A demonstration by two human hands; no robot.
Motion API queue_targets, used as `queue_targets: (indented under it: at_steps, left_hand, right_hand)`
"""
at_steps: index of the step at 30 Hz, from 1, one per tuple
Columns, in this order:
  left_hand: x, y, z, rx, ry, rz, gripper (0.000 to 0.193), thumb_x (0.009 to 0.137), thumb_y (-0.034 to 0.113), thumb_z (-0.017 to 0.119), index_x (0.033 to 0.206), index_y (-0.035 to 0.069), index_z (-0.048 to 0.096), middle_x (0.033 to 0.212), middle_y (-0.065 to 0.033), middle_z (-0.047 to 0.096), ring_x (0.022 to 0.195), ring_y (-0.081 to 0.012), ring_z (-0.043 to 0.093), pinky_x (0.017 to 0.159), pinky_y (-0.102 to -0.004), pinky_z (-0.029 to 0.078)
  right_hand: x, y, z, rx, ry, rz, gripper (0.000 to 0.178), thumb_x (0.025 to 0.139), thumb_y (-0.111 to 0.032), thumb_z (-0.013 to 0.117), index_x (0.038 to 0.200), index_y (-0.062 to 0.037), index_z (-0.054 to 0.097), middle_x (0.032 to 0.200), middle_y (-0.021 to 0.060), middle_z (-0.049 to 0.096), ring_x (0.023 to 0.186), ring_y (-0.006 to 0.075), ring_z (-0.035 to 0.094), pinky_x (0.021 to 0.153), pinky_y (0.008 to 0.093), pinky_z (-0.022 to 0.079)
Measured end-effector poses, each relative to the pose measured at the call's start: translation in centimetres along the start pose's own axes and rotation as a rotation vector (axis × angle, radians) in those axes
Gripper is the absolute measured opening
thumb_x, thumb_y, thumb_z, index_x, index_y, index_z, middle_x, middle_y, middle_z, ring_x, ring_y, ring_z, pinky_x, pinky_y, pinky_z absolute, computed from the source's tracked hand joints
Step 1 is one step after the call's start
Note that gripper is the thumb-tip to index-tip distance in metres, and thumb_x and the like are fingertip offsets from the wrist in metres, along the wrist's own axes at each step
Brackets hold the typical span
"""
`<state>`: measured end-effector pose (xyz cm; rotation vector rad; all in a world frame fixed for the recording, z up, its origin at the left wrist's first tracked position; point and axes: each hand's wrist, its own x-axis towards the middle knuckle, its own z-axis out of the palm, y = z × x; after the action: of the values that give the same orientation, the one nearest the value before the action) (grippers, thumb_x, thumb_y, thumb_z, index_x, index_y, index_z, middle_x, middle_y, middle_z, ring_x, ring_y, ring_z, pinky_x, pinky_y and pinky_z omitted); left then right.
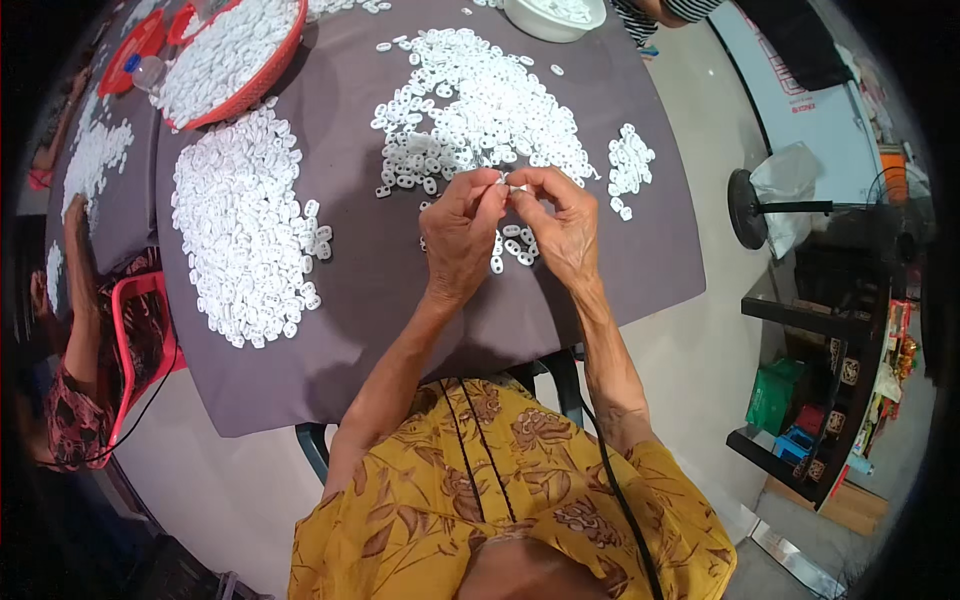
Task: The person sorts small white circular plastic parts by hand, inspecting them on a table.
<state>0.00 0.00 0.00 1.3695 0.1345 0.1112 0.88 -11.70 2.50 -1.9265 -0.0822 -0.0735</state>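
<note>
My left hand [458,238] and my right hand [565,228] meet over the table, fingertips pinched together. Between them is a small white plastic piece [506,185], mostly covered by the fingers. Just beyond the hands spreads a large pile of small white oval pieces with two holes [500,105]. Several loose oval pieces [516,245] lie beneath and between my wrists. To the left sits a dense heap of similar pieces [240,235], and a smaller cluster [630,165] lies to the right.
A red basket [285,65] and a white bowl [557,28], both filled with white pieces, stand on the far side of the grey-covered table [370,300]. Another person's arm [82,290] reaches in at left beside a red chair [118,310]. A black shelf [825,400] stands right.
</note>
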Motion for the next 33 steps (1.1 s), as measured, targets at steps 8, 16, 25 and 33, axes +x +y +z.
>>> queue_targets:
  at_steps: [8,16,25,33]
  left_hand:
    - [-0.1,-0.4,0.3,0.317,0.061,0.368,0.013,0.079,0.003,0.056,0.091,-0.001,0.059,0.072,-0.0077,0.062,0.066,-0.0083,0.058,0.058,-0.0230,0.047]
    - [0.3,-0.6,-0.2,-0.231,-0.053,-0.036,0.013,0.079,0.005,0.059,0.090,-0.002,0.059,0.076,-0.0041,0.061,0.065,-0.0078,0.056,0.060,-0.0207,0.046]
    - [0.9,0.6,-0.6,-0.365,-0.064,-0.177,0.015,0.078,0.006,0.061,0.090,-0.003,0.058,0.077,-0.0064,0.061,0.063,-0.0097,0.056,0.059,-0.0204,0.047]
    - [0.6,2.0,-0.4,-0.348,-0.165,-0.213,0.015,0.078,0.005,0.059,0.091,-0.003,0.059,0.077,-0.0088,0.063,0.064,-0.0098,0.058,0.059,-0.0214,0.048]
  right_hand:
    - [0.0,-0.3,0.4,-0.078,0.067,-0.039,0.013,0.074,-0.003,0.058,0.086,0.0012,0.060,0.076,0.0031,0.059,0.070,0.0098,0.051,0.063,0.0238,0.043]
    - [0.2,0.3,-0.1,-0.001,-0.023,0.005,0.013,0.075,-0.003,0.059,0.087,0.0003,0.060,0.074,0.0004,0.056,0.069,0.0082,0.049,0.062,0.0219,0.041]
    - [1.1,0.5,-1.4,0.255,-0.145,0.120,0.016,0.077,-0.002,0.057,0.092,0.0016,0.060,0.075,0.0015,0.056,0.067,0.0093,0.053,0.065,0.0225,0.043]
    - [1.6,0.1,-2.5,0.566,-0.147,0.232,0.022,0.076,0.001,0.055,0.098,0.0049,0.057,0.074,0.0057,0.059,0.067,0.0128,0.057,0.069,0.0246,0.044]
